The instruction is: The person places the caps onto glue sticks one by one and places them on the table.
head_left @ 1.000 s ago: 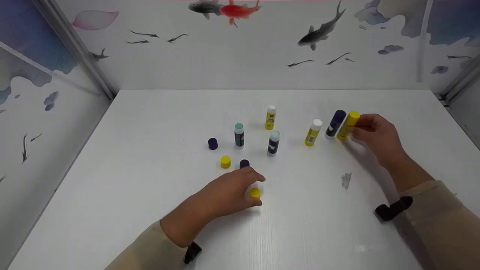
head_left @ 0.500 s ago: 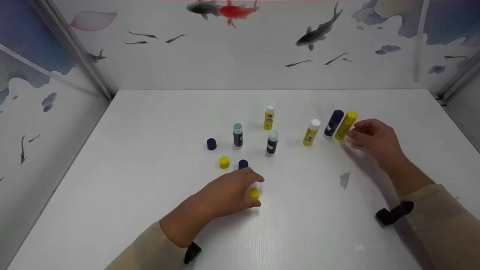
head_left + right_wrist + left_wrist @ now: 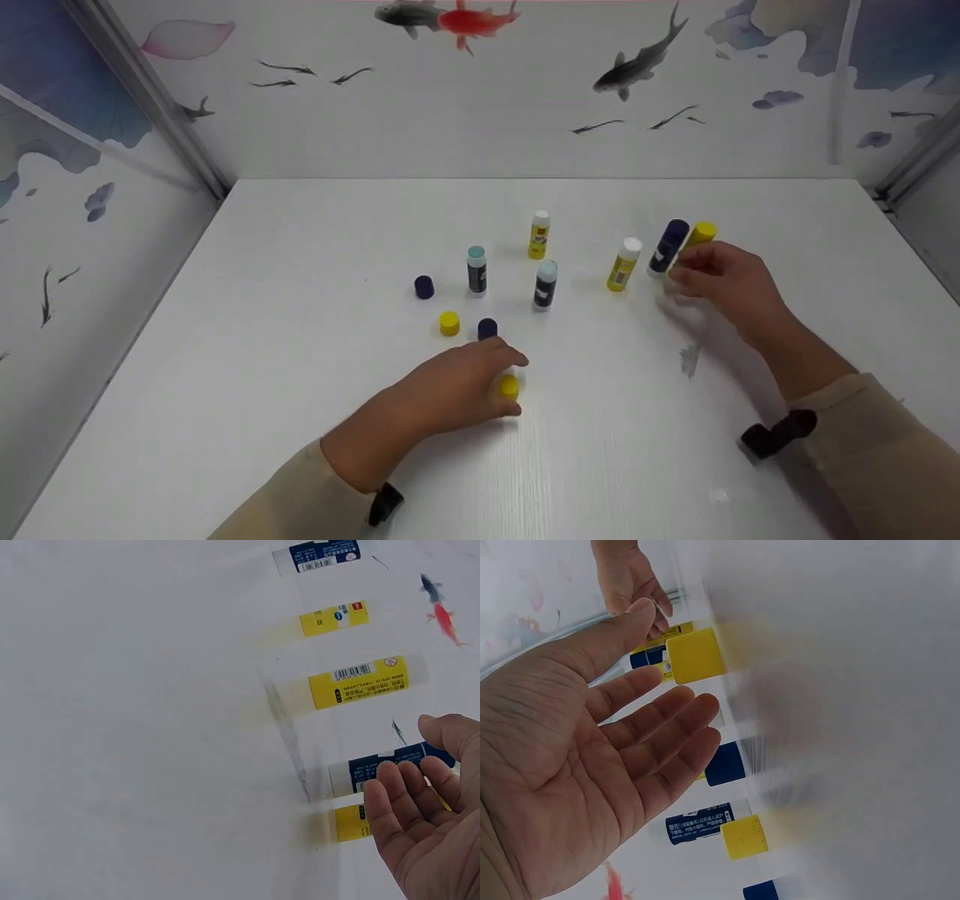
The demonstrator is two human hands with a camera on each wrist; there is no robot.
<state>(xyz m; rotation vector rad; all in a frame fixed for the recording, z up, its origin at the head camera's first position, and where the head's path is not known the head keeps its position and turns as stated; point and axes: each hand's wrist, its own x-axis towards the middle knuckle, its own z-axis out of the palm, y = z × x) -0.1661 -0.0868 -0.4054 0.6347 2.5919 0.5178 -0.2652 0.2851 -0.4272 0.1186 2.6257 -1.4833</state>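
Note:
My left hand (image 3: 457, 386) rests on the table with thumb and fingers spread around a small yellow cap (image 3: 509, 386); in the left wrist view the palm (image 3: 592, 772) shows no grip on it. Over on the right, my right hand (image 3: 735, 289) is at a dark blue glue stick (image 3: 669, 247), covering the lower part of a yellow glue stick (image 3: 703, 232) beside it. Both sticks stand upright with their coloured caps on. The right wrist view shows the loosely bent fingers and the thumb apart, near the blue stick (image 3: 345, 778); contact cannot be told.
Two yellow glue sticks (image 3: 538, 236) with white tops and two dark blue ones (image 3: 545, 289) with pale green tops stand mid-table. Two dark blue caps (image 3: 424, 287) and another yellow cap (image 3: 449, 323) lie nearer the left hand. Printed walls (image 3: 480, 112) border the white table.
My right hand let go of the yellow glue stick, drew back slightly, then moved left in front of it toward the dark blue one. My left hand has stayed in place.

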